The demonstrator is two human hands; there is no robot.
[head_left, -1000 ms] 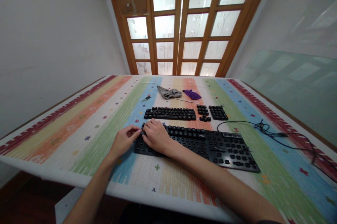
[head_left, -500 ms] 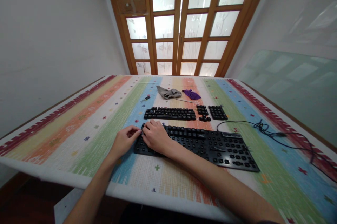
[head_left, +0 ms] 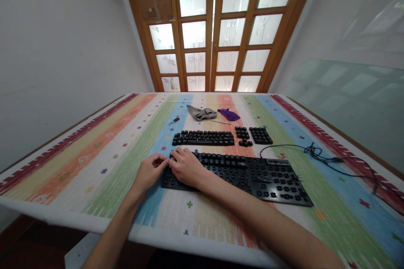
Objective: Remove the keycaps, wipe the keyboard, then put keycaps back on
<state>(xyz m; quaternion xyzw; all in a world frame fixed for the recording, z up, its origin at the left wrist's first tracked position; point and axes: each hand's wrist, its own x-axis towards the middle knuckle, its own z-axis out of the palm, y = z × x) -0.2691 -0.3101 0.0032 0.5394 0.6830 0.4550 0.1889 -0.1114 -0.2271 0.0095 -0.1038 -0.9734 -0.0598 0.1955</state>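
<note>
A black keyboard base (head_left: 268, 180) lies in front of me, with most key positions bare and a row of keycaps along its upper edge. My left hand (head_left: 151, 171) is at its upper left corner, thumb and index finger pinched together. My right hand (head_left: 186, 167) rests over the left part of the base, fingers bent and meeting the left fingertips. Whatever is between the fingers is too small to make out. Behind the base, loose black keycaps (head_left: 205, 137) sit in rows, with a smaller group (head_left: 242, 133) and a number pad group (head_left: 260, 135) to the right.
Further back lie a grey cloth (head_left: 202, 113), a purple cloth (head_left: 229, 114), a thin rod (head_left: 221, 122) and a small dark tool (head_left: 174, 121). A black cable (head_left: 318, 155) runs off to the right over the striped tablecloth (head_left: 120, 163).
The view has shifted slightly. Both hands stay at the upper left corner of the base, with only slight finger movement.
</note>
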